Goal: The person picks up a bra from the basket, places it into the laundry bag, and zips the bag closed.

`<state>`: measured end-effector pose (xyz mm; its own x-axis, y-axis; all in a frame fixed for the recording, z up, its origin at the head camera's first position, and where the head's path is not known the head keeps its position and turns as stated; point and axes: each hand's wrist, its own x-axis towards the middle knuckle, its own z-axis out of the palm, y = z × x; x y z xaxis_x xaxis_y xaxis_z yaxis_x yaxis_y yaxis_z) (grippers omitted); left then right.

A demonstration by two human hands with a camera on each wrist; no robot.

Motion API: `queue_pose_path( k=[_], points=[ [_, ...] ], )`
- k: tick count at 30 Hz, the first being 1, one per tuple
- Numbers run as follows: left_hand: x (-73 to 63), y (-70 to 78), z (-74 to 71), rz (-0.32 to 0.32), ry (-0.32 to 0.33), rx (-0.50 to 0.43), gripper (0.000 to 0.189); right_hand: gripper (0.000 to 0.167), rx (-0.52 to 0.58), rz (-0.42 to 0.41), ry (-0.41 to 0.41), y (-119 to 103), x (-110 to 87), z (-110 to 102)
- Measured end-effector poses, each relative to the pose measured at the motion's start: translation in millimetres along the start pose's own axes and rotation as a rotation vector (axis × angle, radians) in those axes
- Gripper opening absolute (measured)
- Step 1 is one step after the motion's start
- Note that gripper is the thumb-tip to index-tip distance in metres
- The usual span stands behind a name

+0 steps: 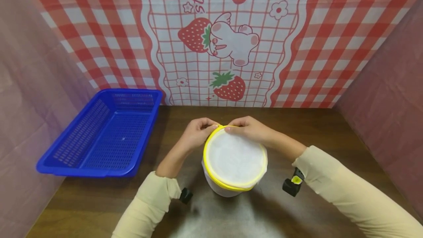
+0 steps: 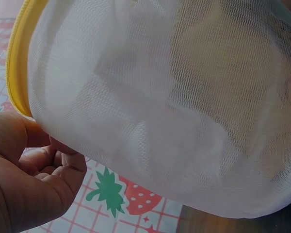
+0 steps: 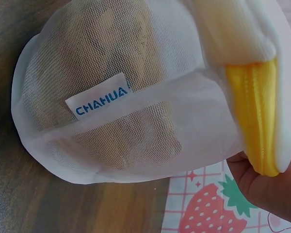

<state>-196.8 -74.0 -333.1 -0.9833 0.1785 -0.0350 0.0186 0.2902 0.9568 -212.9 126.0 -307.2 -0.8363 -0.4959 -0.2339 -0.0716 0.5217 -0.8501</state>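
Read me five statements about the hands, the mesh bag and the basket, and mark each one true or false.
1. The left hand and right hand touch the mesh bag. True.
2. The blue basket is right of the mesh bag in the head view. False: it is left of it.
3. A label on the mesh bag reads CHAHUA. True.
4. The right hand is inside the blue basket. False: it is at the mesh bag's yellow edge.

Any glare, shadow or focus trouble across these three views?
Head: pale glare on the table at the near side of the mesh bag, soft dark shadows flanking it; left wrist: the left hand looks dim and shaded; right wrist: the label is sharp enough to read.
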Motion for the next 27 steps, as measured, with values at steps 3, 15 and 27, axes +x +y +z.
queue_pose_path(
  k=[3,15,27],
  points=[
    [0.4,-0.1,0.2,-0.001,-0.001,0.004,0.021,0.033,0.004,-0.001,-0.002,0.6,0.6,-0.2],
    [2.2,1.3,1.6,-0.026,-0.044,-0.008,0.021,0.031,0.039,-0.035,-0.025,-1.1,4.5,1.8],
    [5.6,-1.8,2.6,-0.030,-0.050,-0.003,0.020,0.031,0.007,-0.029,-0.002,0.9,6.9,3.3]
  ],
)
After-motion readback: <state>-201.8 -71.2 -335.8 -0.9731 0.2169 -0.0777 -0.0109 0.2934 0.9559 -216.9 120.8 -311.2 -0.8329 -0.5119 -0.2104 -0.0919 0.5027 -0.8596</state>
